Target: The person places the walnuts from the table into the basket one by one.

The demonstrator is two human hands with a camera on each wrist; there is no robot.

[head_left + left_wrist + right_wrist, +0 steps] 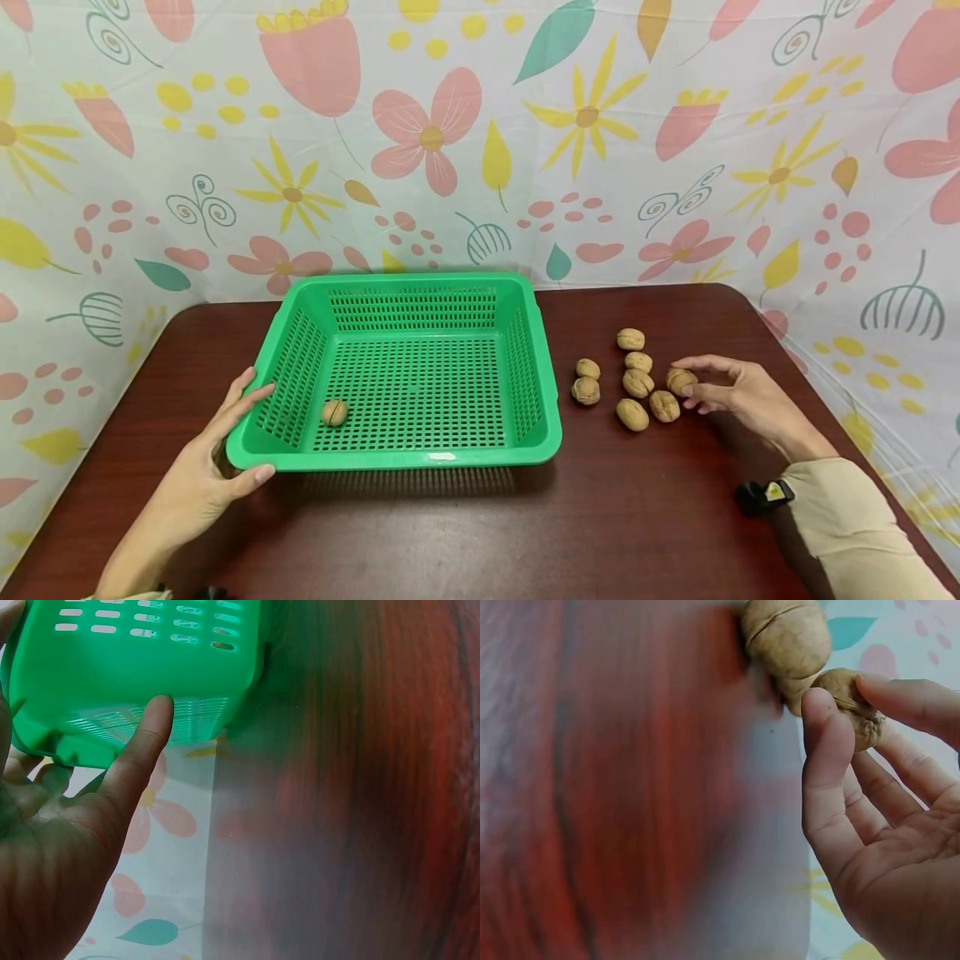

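My right hand [746, 397] pinches a walnut [847, 705] between thumb and fingertips at the right edge of a loose group of walnuts. Beside it on the table lie a walnut [664, 406] and several others, including a pair [587, 390] nearer the basket. The green plastic basket [393, 458] stands left of the middle, with a single walnut [334, 412] inside at its front left. At the basket's front left corner is my left hand [198, 475], its fingers extended along the left rim and its straight thumb [154, 724] against the front side.
The dark red-brown table [480, 533] has rounded far corners. A white cloth [480, 225] with flower and leaf prints hangs behind the table and along its sides. A small black device [763, 496] is by the right wrist.
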